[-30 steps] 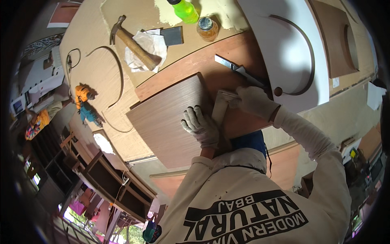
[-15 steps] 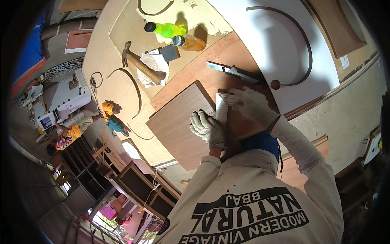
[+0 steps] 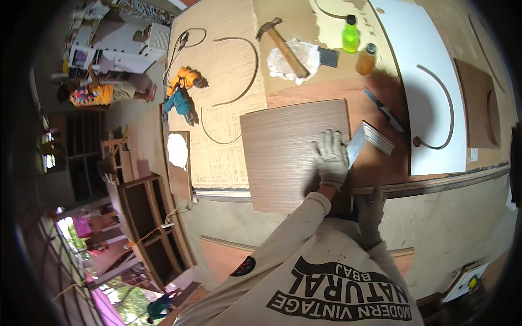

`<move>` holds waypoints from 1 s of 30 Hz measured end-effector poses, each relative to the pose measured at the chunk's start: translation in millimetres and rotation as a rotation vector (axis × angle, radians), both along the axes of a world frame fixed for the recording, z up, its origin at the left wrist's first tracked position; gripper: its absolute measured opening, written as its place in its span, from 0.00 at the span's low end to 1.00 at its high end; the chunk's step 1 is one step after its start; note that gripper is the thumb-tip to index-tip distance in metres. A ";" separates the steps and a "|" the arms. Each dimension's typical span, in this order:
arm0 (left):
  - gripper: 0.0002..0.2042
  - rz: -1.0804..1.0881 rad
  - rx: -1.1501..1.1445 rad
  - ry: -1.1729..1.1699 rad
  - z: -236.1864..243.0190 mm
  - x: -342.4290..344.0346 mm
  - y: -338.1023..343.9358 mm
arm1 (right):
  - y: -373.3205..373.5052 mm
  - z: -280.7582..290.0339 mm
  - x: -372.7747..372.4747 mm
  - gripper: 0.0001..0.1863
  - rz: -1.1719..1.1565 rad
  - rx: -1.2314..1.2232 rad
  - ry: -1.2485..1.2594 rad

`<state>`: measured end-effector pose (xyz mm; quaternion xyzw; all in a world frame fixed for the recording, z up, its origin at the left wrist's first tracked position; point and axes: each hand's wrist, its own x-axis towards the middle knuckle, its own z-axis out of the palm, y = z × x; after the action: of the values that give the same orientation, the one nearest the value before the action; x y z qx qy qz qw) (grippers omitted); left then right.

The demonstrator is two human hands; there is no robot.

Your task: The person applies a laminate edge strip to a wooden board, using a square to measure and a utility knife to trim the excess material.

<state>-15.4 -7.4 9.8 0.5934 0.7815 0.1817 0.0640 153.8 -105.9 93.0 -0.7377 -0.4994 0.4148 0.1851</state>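
Observation:
My left hand (image 3: 331, 157), in a whitish work glove, lies flat with fingers spread on a square brown wood-grain panel (image 3: 288, 152), near its right edge. Its fingertips are close to a pale strip, bent back in sections like a folding rule (image 3: 378, 138), lying beside the panel. My right hand (image 3: 371, 212), also gloved, is low in front of my body at the table's near edge, touching neither panel nor rule. Its fingers are shaded and hard to make out. Beyond the folding rule lies a utility knife (image 3: 384, 110).
A claw hammer (image 3: 285, 48) rests on a white cloth (image 3: 307, 60) beside a dark flat block (image 3: 328, 57). Behind stand a green bottle (image 3: 350, 38) and an amber bottle (image 3: 367, 61). Orange and teal power tools (image 3: 182, 98) lie left. A white sheet (image 3: 435, 108) carries a curved strip (image 3: 448, 103).
My right hand has left the folding rule and drawn back to the near edge. My left hand now lies flat on the panel. The view has turned and shifted.

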 end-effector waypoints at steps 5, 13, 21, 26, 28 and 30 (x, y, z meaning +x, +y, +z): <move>0.25 -0.523 0.156 -0.036 17.7 -4.6 -8.1 | -102.5 -55.5 -18.3 0.39 -0.200 -0.217 -0.033; 0.26 -0.690 0.067 0.054 17.5 -43.0 -6.6 | -155.5 -117.8 -87.8 0.24 -0.543 0.026 0.475; 0.27 -0.687 0.217 0.071 2.0 -82.4 -6.8 | -136.1 -63.4 -124.1 0.14 -0.680 -0.082 0.854; 0.26 -0.880 0.198 0.073 12.9 -78.5 -47.9 | -146.3 -103.0 -85.7 0.18 -0.957 0.437 0.168; 0.26 -0.860 0.160 0.169 -0.1 -125.1 -47.5 | -113.5 -51.5 -126.5 0.28 -0.850 0.301 -0.365; 0.26 -0.864 0.126 0.195 3.5 -119.3 -57.6 | -92.7 -37.8 -106.5 0.29 -0.764 0.443 -0.145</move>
<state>-134.7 -64.9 13.2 0.8825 0.4518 0.1289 0.0238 47.3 -198.6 55.2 -0.8390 -0.2795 0.1467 0.4433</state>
